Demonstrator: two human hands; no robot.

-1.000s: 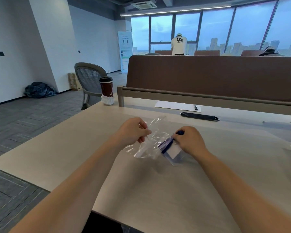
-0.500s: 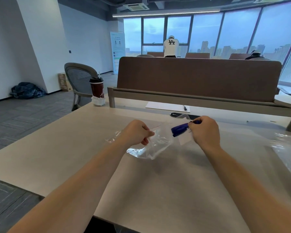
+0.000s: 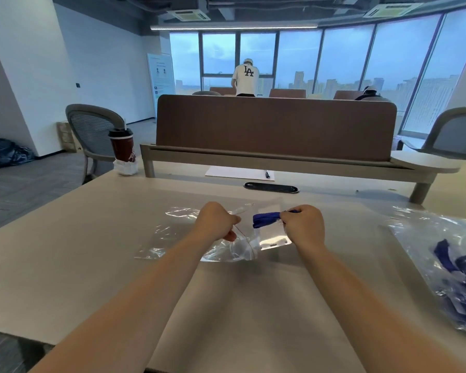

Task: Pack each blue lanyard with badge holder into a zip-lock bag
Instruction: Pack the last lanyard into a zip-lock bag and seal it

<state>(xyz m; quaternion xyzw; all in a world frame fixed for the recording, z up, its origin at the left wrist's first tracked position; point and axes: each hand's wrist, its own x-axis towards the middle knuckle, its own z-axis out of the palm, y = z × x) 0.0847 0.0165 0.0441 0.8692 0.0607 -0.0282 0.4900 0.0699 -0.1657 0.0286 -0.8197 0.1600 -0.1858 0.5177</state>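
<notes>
The person's left hand [image 3: 215,222] and right hand [image 3: 304,224] are both bare, with knuckles and wrists uncovered. Behind the left hand the left forearm [image 3: 145,292] is bare and smooth, narrow at the wrist and broader toward the elbow, and the right forearm [image 3: 361,292] behind the right hand looks the same. Any sleeve farther up lies outside the view.

Left hand [image 3: 215,222] pinches the mouth of a clear zip-lock bag [image 3: 234,250] above the table [image 3: 92,251]. Right hand [image 3: 304,224] grips a bunched blue lanyard [image 3: 265,219] — its badge holder [image 3: 273,235] hangs beneath, just beside the bag's opening.
</notes>
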